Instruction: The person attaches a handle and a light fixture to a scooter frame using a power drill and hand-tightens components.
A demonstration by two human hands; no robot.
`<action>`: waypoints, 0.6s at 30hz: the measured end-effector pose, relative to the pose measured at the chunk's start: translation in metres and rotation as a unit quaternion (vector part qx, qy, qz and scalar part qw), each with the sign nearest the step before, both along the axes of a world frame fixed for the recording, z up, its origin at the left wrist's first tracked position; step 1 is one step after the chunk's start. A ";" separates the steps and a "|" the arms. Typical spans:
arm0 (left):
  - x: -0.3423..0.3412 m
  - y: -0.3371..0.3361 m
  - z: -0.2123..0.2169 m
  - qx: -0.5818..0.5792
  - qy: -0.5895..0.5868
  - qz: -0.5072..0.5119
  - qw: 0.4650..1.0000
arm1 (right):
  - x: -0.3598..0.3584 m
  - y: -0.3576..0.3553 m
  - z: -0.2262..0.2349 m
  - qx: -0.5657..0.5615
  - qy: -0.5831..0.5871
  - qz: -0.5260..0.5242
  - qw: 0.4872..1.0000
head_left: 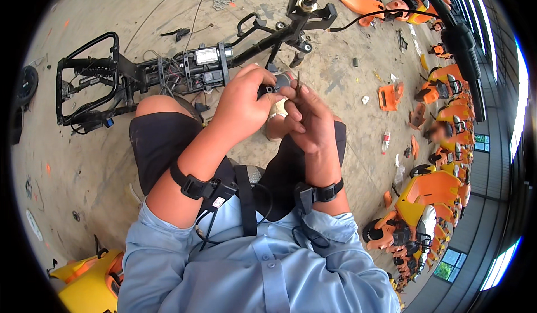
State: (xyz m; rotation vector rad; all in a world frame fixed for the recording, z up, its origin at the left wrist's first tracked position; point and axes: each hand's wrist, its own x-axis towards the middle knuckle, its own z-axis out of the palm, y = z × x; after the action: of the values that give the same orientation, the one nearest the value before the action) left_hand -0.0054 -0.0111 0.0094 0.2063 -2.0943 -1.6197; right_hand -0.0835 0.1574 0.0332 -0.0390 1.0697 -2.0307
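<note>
One broad concrete floor (358,173) spreads under everything, with rows of orange and yellow scooters (433,193) standing along its right side. Next in size comes a stripped black vehicle frame (258,49), lying beyond the knees and reaching to the left, its wiring bare. Ahead of the lap, near the frame's middle, the two hands meet. The left hand (243,98) pinches a small dark part (262,91) between thumb and curled forefinger; one round, hollow-looking end shows towards the right hand (312,124). Just beyond, between the hands, sits a grey round piece (283,80); whether it is joined to the dark part I cannot tell. Smallest is a thin metal rod (298,81), which the right hand seems to pinch between thumb and fingers. Its long axis points away from the body, roughly across the line from hand to hand rather than along it. The dark part lies just left of the rod, closer to the left hand; contact between them is unclear.
</note>
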 end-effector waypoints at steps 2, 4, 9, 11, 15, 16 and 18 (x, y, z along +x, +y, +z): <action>0.003 -0.001 0.002 -0.011 -0.018 -0.002 1.000 | 0.000 -0.001 -0.001 0.026 0.042 0.002 0.999; 0.004 0.000 0.004 -0.006 -0.023 -0.007 1.000 | 0.001 -0.006 0.006 0.062 0.110 -0.009 0.992; 0.003 -0.001 0.005 -0.015 -0.024 -0.004 1.000 | 0.009 -0.020 -0.004 0.080 0.209 -0.083 0.971; 0.002 -0.001 0.003 -0.010 -0.019 -0.003 1.000 | 0.015 -0.028 -0.011 0.104 0.283 -0.093 0.949; 0.002 -0.002 0.001 -0.027 -0.007 0.000 1.000 | 0.012 -0.024 -0.022 0.202 0.367 -0.068 0.906; 0.002 -0.002 0.001 -0.028 -0.007 -0.003 1.000 | 0.012 -0.022 -0.021 0.231 0.370 -0.053 0.898; 0.003 -0.003 0.000 -0.030 -0.009 -0.004 0.999 | 0.012 -0.022 -0.024 0.218 0.371 -0.052 0.901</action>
State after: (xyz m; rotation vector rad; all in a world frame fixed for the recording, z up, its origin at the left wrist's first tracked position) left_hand -0.0020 -0.0137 0.0095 0.1937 -2.1574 -1.5618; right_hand -0.0718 0.1350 0.0096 -0.5712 2.0186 -1.8424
